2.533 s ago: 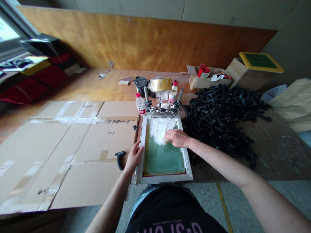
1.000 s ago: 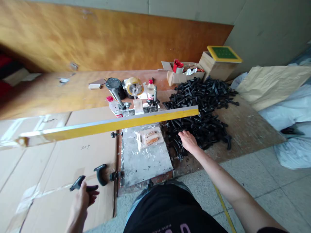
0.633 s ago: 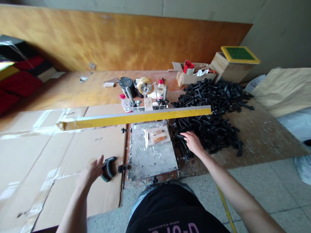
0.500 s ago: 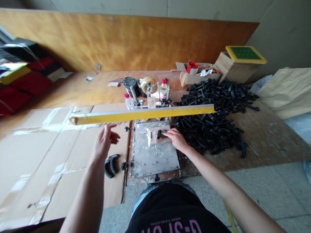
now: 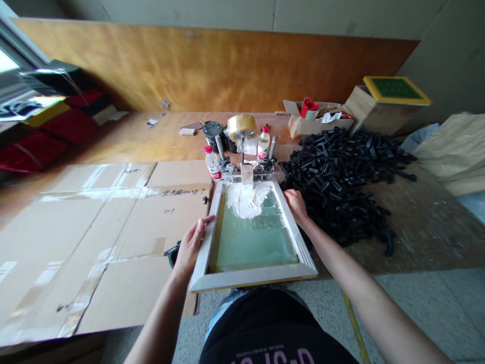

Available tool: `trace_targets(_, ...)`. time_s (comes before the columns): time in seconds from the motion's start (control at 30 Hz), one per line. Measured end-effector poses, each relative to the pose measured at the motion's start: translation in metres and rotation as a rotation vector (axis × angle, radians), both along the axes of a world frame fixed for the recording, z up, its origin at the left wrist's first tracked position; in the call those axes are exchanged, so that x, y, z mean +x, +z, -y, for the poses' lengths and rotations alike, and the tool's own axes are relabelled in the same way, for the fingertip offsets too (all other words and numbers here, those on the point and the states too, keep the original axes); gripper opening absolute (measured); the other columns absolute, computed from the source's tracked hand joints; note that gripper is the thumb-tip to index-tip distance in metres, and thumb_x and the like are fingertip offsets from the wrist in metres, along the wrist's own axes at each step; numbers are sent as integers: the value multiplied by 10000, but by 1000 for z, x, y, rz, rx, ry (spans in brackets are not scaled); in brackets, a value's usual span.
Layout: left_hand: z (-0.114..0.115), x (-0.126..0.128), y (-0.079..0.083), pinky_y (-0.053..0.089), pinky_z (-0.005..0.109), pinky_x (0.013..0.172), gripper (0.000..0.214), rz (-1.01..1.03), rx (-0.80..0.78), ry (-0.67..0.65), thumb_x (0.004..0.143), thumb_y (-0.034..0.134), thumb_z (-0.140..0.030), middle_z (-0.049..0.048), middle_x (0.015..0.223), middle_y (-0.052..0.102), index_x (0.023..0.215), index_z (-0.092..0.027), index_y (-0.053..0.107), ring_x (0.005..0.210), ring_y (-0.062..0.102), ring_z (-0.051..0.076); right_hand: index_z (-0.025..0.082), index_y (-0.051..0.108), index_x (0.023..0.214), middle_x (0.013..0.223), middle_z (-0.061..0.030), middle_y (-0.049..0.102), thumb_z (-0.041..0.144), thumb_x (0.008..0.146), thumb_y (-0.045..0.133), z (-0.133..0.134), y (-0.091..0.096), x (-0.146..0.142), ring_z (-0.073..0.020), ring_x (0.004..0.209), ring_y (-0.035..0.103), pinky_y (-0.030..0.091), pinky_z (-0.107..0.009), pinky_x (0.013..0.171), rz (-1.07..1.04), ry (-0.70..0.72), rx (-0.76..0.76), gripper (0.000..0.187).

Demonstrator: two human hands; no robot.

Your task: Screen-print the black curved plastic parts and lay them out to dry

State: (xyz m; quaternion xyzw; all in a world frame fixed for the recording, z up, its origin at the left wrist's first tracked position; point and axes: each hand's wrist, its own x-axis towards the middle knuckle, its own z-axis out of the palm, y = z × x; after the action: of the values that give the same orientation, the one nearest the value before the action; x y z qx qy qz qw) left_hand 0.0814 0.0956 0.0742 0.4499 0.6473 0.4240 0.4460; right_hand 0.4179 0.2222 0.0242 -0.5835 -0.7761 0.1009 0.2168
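Observation:
A wooden silk-screen frame (image 5: 253,279) with pale green mesh (image 5: 252,242) hangs tilted from hinge clamps (image 5: 242,171), its near edge slightly raised. Thick white ink (image 5: 244,199) lies smeared across the far end of the mesh. My left hand (image 5: 191,245) grips the frame's left rail, and my right hand (image 5: 297,206) holds the right rail. The metal plate under the frame is hidden. A black clamp handle (image 5: 172,254) sits partly hidden just beyond my left hand.
Flattened cardboard (image 5: 102,253) covers the bench left of the frame. A heap of black plastic parts (image 5: 341,187) lies to the right. Bottles (image 5: 264,143) and a tape roll (image 5: 241,127) stand behind the hinges, and boxes stand at the back right.
The frame has swung down from upright and now covers the plastic-wrapped plate. The black piece under my right hand is hidden. Both hands have moved onto the frame's rails.

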Motion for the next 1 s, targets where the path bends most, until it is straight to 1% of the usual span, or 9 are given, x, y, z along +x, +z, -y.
trace_targets(0.1,12,-1,-39,485,267,672,720,-15,-87,-7,789,592,-647,38,925,698,1374,-229,546,802,630,199,157,604,1250,1242,-150,573,177,931,490,-25,20,-17,-279,1182,527,424,-490,1047,-115,-88,135,339)
trace_targets(0.17,12,1,-57,477,271,647,752,-43,-110,16,784,607,-626,25,857,681,1419,-237,498,744,619,191,182,538,1333,1361,-140,495,185,870,604,-41,34,-47,-280,1267,457,389,-458,1083,-142,33,227,467)
trace_targets(0.23,11,2,-65,474,273,639,738,-78,-104,27,795,596,-615,21,826,667,1419,-232,501,720,609,185,167,528,1319,1350,-142,498,187,827,674,-51,44,-81,-281,1251,453,407,-427,1046,-59,164,237,514)
trace_targets(0.33,10,2,-68,475,273,632,742,-62,-99,19,804,590,-602,23,827,662,1433,-225,481,714,603,182,144,613,1108,1079,-118,629,152,847,634,-54,44,-113,-251,1044,539,455,-352,894,116,222,107,262)
trace_targets(0.4,9,1,-69,476,272,631,750,-38,-105,16,806,588,-601,26,841,659,1442,-223,467,720,601,181,146,629,986,958,-98,651,112,873,561,-43,37,-116,-229,946,551,447,-324,836,177,264,40,137)
trace_targets(0.53,10,-1,-72,467,264,620,745,-33,-114,11,812,577,-610,20,840,639,1441,-228,464,719,586,174,148,632,888,906,-92,650,32,844,488,-8,25,-91,-217,915,544,424,-311,806,184,567,83,190)
trace_targets(0.67,10,0,-69,463,260,611,767,0,-115,10,805,576,-616,17,833,640,1449,-219,451,703,579,166,163,629,822,826,-61,636,25,796,538,3,31,-74,-198,842,546,412,-290,758,170,811,111,168)
trace_targets(0.83,11,3,-61,428,244,561,793,3,-128,38,773,606,-621,7,788,639,1435,-208,465,648,558,153,168,632,836,841,-62,637,64,849,535,4,25,-82,-202,858,546,413,-297,746,138,663,170,143)
trace_targets(1.0,11,4,-55,432,244,580,777,2,-144,51,764,621,-629,5,801,659,1418,-232,482,668,580,158,161,657,916,882,-72,650,93,872,554,21,15,-79,-210,910,567,448,-309,790,104,696,197,131)
